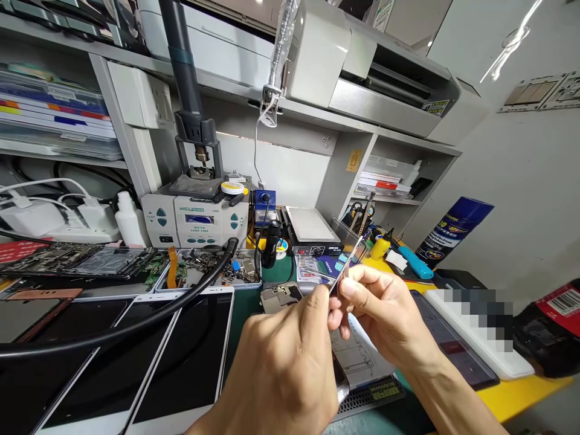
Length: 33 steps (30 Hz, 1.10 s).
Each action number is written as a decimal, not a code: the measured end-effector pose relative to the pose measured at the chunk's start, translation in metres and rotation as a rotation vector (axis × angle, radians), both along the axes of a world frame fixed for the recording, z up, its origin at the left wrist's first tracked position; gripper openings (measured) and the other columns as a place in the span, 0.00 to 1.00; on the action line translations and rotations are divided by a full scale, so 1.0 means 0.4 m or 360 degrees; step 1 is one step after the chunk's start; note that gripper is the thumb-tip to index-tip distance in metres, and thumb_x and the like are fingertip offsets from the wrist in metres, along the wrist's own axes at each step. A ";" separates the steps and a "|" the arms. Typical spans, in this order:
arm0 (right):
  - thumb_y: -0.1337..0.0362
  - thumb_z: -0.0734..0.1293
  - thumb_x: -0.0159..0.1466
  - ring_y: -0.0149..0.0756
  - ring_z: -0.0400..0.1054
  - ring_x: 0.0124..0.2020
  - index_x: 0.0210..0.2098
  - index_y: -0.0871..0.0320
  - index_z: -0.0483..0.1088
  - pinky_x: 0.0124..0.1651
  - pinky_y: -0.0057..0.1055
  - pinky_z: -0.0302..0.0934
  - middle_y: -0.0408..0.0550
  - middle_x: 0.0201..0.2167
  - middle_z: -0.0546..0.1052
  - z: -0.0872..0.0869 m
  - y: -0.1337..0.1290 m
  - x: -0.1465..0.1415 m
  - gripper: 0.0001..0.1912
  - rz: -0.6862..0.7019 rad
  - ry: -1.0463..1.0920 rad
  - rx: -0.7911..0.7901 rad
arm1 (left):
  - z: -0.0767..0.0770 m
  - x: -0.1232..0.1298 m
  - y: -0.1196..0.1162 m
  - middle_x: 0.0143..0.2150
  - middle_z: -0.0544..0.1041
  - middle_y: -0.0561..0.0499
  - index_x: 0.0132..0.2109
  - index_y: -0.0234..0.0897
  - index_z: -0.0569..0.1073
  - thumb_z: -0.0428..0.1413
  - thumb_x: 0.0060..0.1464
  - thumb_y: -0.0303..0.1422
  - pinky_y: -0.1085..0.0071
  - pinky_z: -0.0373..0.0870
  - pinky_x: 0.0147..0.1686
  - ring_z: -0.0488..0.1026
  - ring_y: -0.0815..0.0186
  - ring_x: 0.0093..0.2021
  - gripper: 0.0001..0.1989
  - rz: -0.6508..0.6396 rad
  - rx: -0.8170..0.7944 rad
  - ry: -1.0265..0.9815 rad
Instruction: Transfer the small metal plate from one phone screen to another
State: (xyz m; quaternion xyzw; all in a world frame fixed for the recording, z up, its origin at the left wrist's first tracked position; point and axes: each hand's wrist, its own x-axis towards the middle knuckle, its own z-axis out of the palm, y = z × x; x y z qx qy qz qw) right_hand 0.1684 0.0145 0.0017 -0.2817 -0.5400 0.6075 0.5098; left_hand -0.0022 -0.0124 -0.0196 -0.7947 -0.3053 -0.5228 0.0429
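My left hand (290, 350) is closed, back toward me, in the lower middle of the view. Facing it, my right hand (385, 308) pinches with thumb and forefinger. Between their fingertips a thin stick (347, 264) slants up to the right and ends in a pale tip. Both hands meet at its lower end; the fingers hide what else may be there. Behind my left hand a small phone part (281, 295) with a camera cutout lies on the green mat (242, 326). Below my hands is a pale sheet (357, 356) with a line drawing.
Phone screens (190, 350) lie at left, crossed by a thick black hose (181, 302). Behind stand a soldering station (199, 220), a tray of circuit boards (208, 266) and a flat heating plate (312, 226). At right are a blue spray can (457, 229) and a white case (480, 332).
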 end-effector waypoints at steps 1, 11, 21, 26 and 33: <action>0.64 0.73 0.65 0.33 0.79 0.26 0.31 0.60 0.77 0.24 0.21 0.72 0.46 0.27 0.81 -0.001 0.000 0.000 0.08 -0.0008 -0.0013 0.0011 | -0.001 -0.001 0.001 0.31 0.79 0.50 0.52 0.26 0.69 0.52 0.59 0.18 0.67 0.76 0.21 0.80 0.63 0.26 0.14 0.0000 0.0001 -0.0001; 0.63 0.73 0.65 0.32 0.79 0.27 0.32 0.59 0.78 0.28 0.23 0.72 0.47 0.29 0.83 -0.002 -0.002 0.007 0.07 -0.0034 -0.0112 0.0072 | 0.001 -0.002 0.003 0.31 0.79 0.50 0.52 0.24 0.70 0.52 0.59 0.18 0.68 0.73 0.23 0.78 0.66 0.25 0.14 0.0050 0.0029 0.0019; 0.64 0.73 0.66 0.33 0.79 0.27 0.32 0.60 0.77 0.27 0.24 0.73 0.46 0.29 0.82 -0.002 0.002 0.005 0.07 0.0006 -0.0068 0.0050 | 0.007 -0.003 0.002 0.32 0.81 0.48 0.47 0.28 0.70 0.53 0.58 0.17 0.68 0.72 0.20 0.78 0.65 0.23 0.11 0.0037 0.0013 0.0019; 0.64 0.73 0.65 0.32 0.79 0.26 0.31 0.61 0.77 0.25 0.22 0.72 0.46 0.28 0.81 0.002 0.001 0.000 0.08 0.0010 -0.0008 0.0014 | 0.001 -0.002 0.003 0.30 0.79 0.51 0.53 0.25 0.69 0.52 0.58 0.17 0.67 0.74 0.21 0.79 0.64 0.25 0.16 -0.0012 0.0033 -0.0019; 0.64 0.74 0.65 0.32 0.79 0.24 0.30 0.61 0.77 0.24 0.22 0.71 0.46 0.27 0.81 0.003 -0.003 -0.003 0.08 -0.0023 0.0004 0.0020 | 0.000 -0.003 0.002 0.30 0.77 0.52 0.52 0.27 0.68 0.51 0.58 0.17 0.67 0.73 0.20 0.78 0.64 0.24 0.16 -0.0021 -0.0046 0.0017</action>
